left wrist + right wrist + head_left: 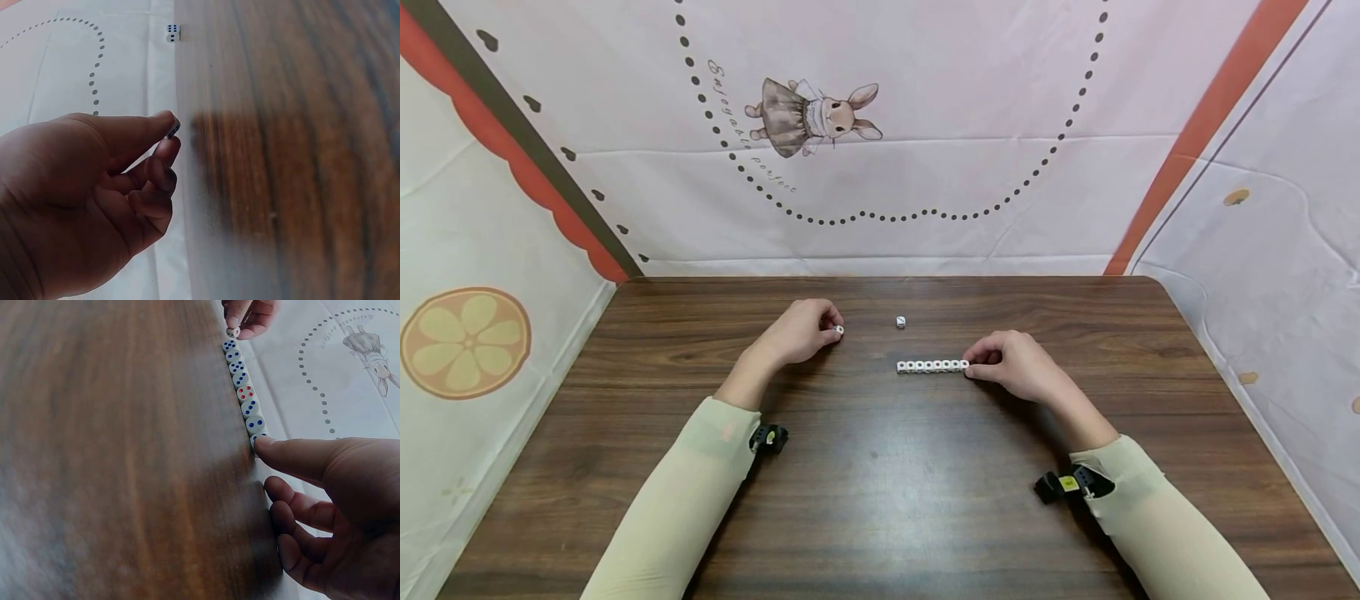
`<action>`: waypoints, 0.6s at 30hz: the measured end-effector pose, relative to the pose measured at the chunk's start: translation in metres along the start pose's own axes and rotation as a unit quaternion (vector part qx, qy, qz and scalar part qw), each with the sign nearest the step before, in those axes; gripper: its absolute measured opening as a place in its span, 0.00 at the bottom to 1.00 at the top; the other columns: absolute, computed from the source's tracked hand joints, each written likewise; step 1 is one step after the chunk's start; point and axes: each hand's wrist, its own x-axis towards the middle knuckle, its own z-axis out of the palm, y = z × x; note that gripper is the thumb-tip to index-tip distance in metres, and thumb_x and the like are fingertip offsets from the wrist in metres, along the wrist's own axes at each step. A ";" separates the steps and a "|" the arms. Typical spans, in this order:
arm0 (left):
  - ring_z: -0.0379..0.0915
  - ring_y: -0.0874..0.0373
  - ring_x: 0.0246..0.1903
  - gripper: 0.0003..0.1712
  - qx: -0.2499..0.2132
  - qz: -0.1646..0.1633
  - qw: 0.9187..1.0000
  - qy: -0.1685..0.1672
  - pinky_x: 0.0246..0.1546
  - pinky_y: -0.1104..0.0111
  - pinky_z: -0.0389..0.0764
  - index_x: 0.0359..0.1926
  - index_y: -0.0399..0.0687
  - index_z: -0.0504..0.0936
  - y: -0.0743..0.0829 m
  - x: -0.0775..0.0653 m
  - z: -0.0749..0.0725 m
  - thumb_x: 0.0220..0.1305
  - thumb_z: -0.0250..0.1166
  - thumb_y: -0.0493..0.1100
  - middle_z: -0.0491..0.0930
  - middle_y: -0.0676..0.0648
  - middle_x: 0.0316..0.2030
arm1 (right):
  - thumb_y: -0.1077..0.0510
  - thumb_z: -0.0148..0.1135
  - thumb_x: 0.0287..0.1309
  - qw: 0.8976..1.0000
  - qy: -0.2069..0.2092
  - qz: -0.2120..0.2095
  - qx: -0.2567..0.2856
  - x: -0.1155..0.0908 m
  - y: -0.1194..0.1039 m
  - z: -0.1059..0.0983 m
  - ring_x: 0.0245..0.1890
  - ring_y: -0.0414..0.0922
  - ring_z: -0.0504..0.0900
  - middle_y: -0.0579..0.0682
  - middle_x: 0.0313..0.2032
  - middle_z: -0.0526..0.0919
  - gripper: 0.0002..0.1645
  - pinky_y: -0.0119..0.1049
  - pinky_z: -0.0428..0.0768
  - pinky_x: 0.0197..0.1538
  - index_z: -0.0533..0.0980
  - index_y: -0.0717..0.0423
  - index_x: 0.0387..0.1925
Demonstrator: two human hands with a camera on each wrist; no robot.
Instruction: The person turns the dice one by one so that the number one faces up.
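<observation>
My left hand (801, 332) pinches a small white die (839, 330) between thumb and fingertips, left of the others. In the left wrist view, this die (174, 129) peeks out between the tips, mostly covered. A straight row of several white dice (932, 366) lies on the table, face to face. At the row's right end, my right hand (1018, 365) holds the last die between thumb and finger; in the right wrist view the thumb (294, 453) partly covers it. Side faces of the row (245, 381) show blue pips, one red. Behind the row sits a single die (901, 322).
The brown wooden table (880, 500) ends at the back against a pale printed cloth (940, 200) with a rabbit figure. More cloth hangs at both sides. A black camera strap (769, 438) is on the left wrist, another (1067, 483) on the right.
</observation>
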 end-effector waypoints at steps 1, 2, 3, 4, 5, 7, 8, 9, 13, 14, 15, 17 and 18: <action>0.78 0.52 0.40 0.05 -0.003 0.000 1.000 -0.001 0.49 0.56 0.77 0.45 0.41 0.85 0.001 0.000 0.000 0.73 0.70 0.38 0.83 0.47 0.38 | 0.57 0.77 0.63 1.000 0.000 0.000 0.000 0.000 0.000 0.000 0.34 0.41 0.79 0.41 0.32 0.85 0.06 0.41 0.77 0.41 0.89 0.51 0.41; 0.78 0.52 0.40 0.05 -0.006 -0.001 1.000 -0.001 0.49 0.56 0.77 0.45 0.42 0.84 0.001 -0.001 0.000 0.72 0.70 0.37 0.83 0.47 0.38 | 0.57 0.77 0.63 1.000 0.001 0.000 0.000 0.000 0.000 0.000 0.34 0.41 0.79 0.41 0.32 0.85 0.06 0.41 0.77 0.41 0.89 0.51 0.41; 0.78 0.52 0.41 0.05 -0.009 -0.002 1.000 -0.002 0.50 0.56 0.77 0.45 0.42 0.84 0.001 -0.001 0.000 0.72 0.70 0.37 0.84 0.47 0.38 | 0.57 0.77 0.63 1.000 0.001 0.000 0.000 0.000 0.000 0.000 0.34 0.41 0.79 0.41 0.32 0.85 0.06 0.41 0.77 0.41 0.89 0.51 0.41; 0.78 0.52 0.41 0.05 -0.011 -0.002 1.000 -0.002 0.50 0.56 0.77 0.45 0.42 0.84 0.001 -0.001 0.000 0.72 0.70 0.37 0.84 0.47 0.38 | 0.57 0.77 0.63 1.000 0.002 0.000 0.000 0.000 0.000 0.000 0.33 0.41 0.79 0.42 0.32 0.85 0.06 0.41 0.77 0.41 0.89 0.51 0.41; 0.79 0.52 0.41 0.05 -0.013 -0.003 1.000 -0.003 0.50 0.56 0.77 0.45 0.42 0.84 0.001 -0.001 0.000 0.72 0.70 0.37 0.84 0.47 0.38 | 0.57 0.77 0.63 1.000 0.002 0.000 0.001 0.000 0.000 0.000 0.33 0.41 0.79 0.42 0.32 0.85 0.06 0.41 0.77 0.41 0.89 0.51 0.41; 0.79 0.52 0.41 0.04 -0.019 -0.001 1.000 -0.003 0.50 0.56 0.77 0.44 0.42 0.84 0.000 -0.001 0.000 0.72 0.70 0.37 0.84 0.47 0.38 | 0.57 0.77 0.63 1.000 0.002 0.000 0.002 0.000 0.001 0.000 0.33 0.41 0.79 0.42 0.32 0.85 0.06 0.41 0.77 0.41 0.90 0.51 0.41; 0.78 0.52 0.41 0.04 -0.020 0.001 1.000 -0.002 0.50 0.56 0.77 0.44 0.42 0.84 0.000 -0.001 0.001 0.72 0.70 0.37 0.84 0.47 0.38 | 0.57 0.77 0.63 1.000 0.002 -0.001 0.002 0.000 0.001 0.000 0.33 0.41 0.79 0.42 0.32 0.85 0.06 0.41 0.77 0.41 0.90 0.50 0.41; 0.78 0.52 0.41 0.04 -0.021 0.002 1.000 -0.002 0.50 0.56 0.76 0.44 0.43 0.84 0.000 -0.002 0.001 0.72 0.70 0.37 0.83 0.47 0.38 | 0.57 0.77 0.63 1.000 0.002 -0.001 0.001 0.000 0.001 0.001 0.33 0.41 0.79 0.42 0.32 0.85 0.06 0.41 0.77 0.41 0.90 0.50 0.41; 0.78 0.52 0.40 0.04 -0.023 0.005 1.000 0.000 0.50 0.57 0.76 0.43 0.43 0.84 -0.001 -0.002 0.001 0.71 0.70 0.37 0.83 0.47 0.37 | 0.57 0.77 0.63 1.000 0.002 -0.002 0.001 0.000 0.001 0.001 0.34 0.41 0.79 0.42 0.32 0.85 0.06 0.41 0.77 0.41 0.90 0.51 0.41; 0.78 0.52 0.40 0.04 -0.024 0.005 1.000 0.000 0.50 0.57 0.76 0.43 0.43 0.84 -0.001 -0.003 0.001 0.71 0.70 0.37 0.83 0.48 0.37 | 0.57 0.77 0.63 1.000 0.002 -0.002 0.002 0.000 0.001 0.001 0.34 0.41 0.79 0.42 0.32 0.85 0.06 0.41 0.77 0.41 0.90 0.51 0.41; 0.78 0.53 0.40 0.04 -0.025 0.005 1.000 0.001 0.50 0.57 0.76 0.43 0.43 0.84 -0.001 -0.003 0.001 0.71 0.70 0.37 0.83 0.48 0.37 | 0.57 0.77 0.63 1.000 0.002 -0.003 0.002 0.000 0.001 0.001 0.34 0.41 0.79 0.42 0.32 0.85 0.06 0.41 0.77 0.41 0.90 0.51 0.41; 0.78 0.53 0.40 0.03 -0.027 0.006 1.000 0.001 0.50 0.57 0.76 0.43 0.43 0.83 -0.002 -0.003 0.001 0.71 0.70 0.37 0.83 0.48 0.36 | 0.57 0.77 0.63 1.000 0.003 -0.003 0.003 0.000 0.001 0.001 0.34 0.41 0.79 0.42 0.32 0.85 0.06 0.41 0.77 0.41 0.90 0.51 0.41; 0.78 0.53 0.40 0.03 -0.028 0.007 1.000 0.001 0.49 0.57 0.76 0.43 0.43 0.83 -0.002 -0.003 0.001 0.71 0.70 0.37 0.83 0.48 0.36 | 0.57 0.77 0.63 1.000 0.003 -0.003 0.004 0.000 0.001 0.001 0.34 0.41 0.79 0.42 0.32 0.85 0.06 0.41 0.77 0.41 0.90 0.51 0.41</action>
